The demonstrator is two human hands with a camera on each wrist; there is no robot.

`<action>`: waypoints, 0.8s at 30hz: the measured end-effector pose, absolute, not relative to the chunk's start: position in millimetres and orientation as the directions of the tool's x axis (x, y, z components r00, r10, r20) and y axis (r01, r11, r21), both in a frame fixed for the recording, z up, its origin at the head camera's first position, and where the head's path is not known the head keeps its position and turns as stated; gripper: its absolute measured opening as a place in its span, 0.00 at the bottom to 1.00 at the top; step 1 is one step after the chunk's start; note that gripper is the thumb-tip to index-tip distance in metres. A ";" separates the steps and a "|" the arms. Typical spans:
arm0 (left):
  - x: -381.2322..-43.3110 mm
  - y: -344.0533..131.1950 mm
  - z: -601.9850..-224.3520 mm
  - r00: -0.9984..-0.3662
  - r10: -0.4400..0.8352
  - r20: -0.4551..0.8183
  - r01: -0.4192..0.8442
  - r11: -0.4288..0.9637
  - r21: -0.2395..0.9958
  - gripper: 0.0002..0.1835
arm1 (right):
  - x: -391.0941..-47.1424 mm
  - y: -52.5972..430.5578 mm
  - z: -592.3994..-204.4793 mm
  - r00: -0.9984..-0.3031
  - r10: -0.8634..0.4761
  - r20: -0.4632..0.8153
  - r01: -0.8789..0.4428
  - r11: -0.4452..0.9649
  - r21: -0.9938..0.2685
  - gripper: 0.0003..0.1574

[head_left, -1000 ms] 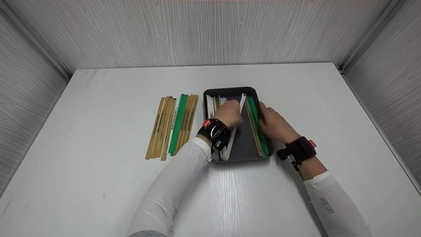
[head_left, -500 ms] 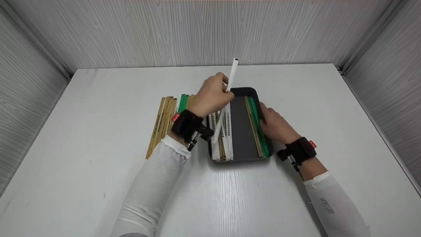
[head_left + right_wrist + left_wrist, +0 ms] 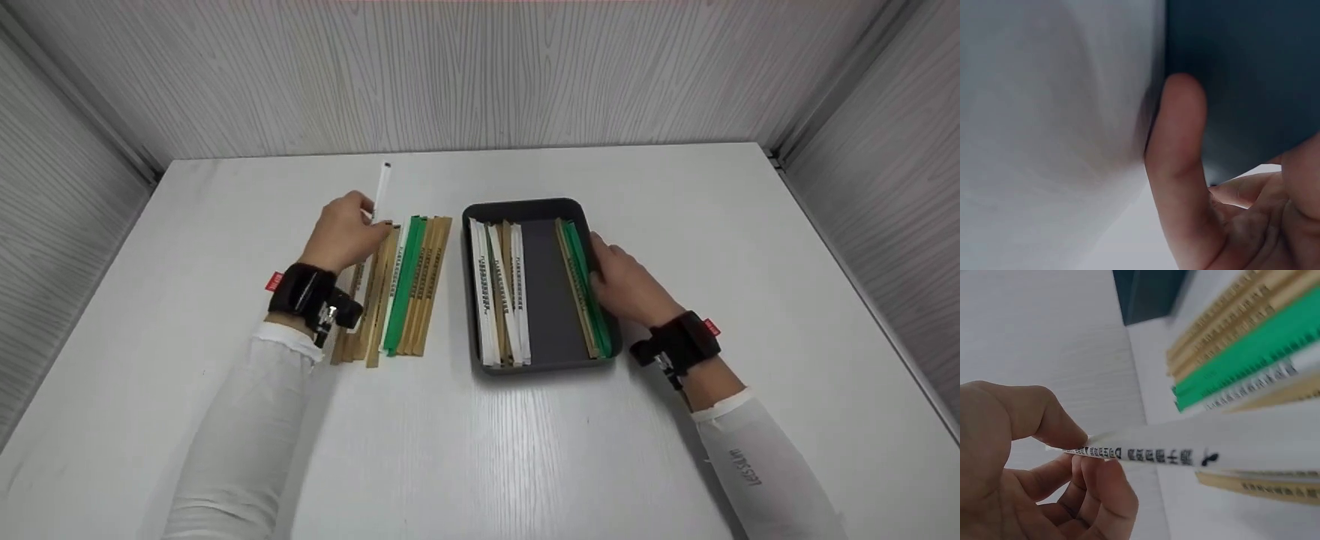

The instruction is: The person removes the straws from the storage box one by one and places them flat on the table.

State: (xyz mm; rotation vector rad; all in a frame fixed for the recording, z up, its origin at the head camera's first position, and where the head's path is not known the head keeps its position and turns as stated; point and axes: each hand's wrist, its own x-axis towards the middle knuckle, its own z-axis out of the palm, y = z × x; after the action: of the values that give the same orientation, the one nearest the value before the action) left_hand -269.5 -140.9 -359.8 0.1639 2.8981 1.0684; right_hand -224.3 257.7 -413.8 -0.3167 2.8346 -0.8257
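Now left hand (image 3: pixel 343 234) pinches white strip (image 3: pixel 383 184) between thumb and fingers, strip raised over left end of row on desk (image 3: pixel 465 450). Row: brown strips (image 3: pixel 429 296), green strip (image 3: pixel 403 292), second white one. Right hand (image 3: pixel 628 283), fingers fairly straight, touches right outer wall of dark tray (image 3: pixel 551 322). Inside tray: white strips (image 3: pixel 485 300) and brown along left, green (image 3: pixel 589 292) and brown along right, bare floor between.

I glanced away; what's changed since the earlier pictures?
The left hand lifted a long, thin white printed strip from the dark grey rectangular tray and carried it left, over the row of loose brown, green and white strips. The right hand stays against the tray's right side; tray and row look unmoved.
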 end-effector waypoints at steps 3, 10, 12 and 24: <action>-268.5 -160.8 -374.9 -0.995 0.083 -0.061 0.025 0.771 0.636 0.28 | -224.4 257.1 -414.0 -0.961 -0.255 -0.107 -0.158 0.823 -0.546 0.41; -264.9 -182.8 -393.9 -0.989 0.048 -0.142 -0.052 0.780 0.624 0.28 | -224.2 257.4 -412.9 -0.959 -0.263 -0.110 -0.161 0.818 -0.552 0.40; -263.9 -185.1 -397.3 -0.985 0.049 -0.163 -0.063 0.785 0.616 0.28 | -224.3 257.0 -412.9 -0.959 -0.261 -0.113 -0.156 0.814 -0.559 0.41; -259.8 -185.1 -411.9 -0.981 0.036 -0.191 -0.083 0.810 0.581 0.25 | -225.1 256.2 -413.6 -0.962 -0.248 -0.117 -0.145 0.822 -0.551 0.41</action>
State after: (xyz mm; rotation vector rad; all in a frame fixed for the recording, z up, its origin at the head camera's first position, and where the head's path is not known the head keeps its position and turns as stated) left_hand -259.8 -185.1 -411.9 -0.0372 2.8026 0.9130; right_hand -225.1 256.2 -413.6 -0.3075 2.8213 -0.8308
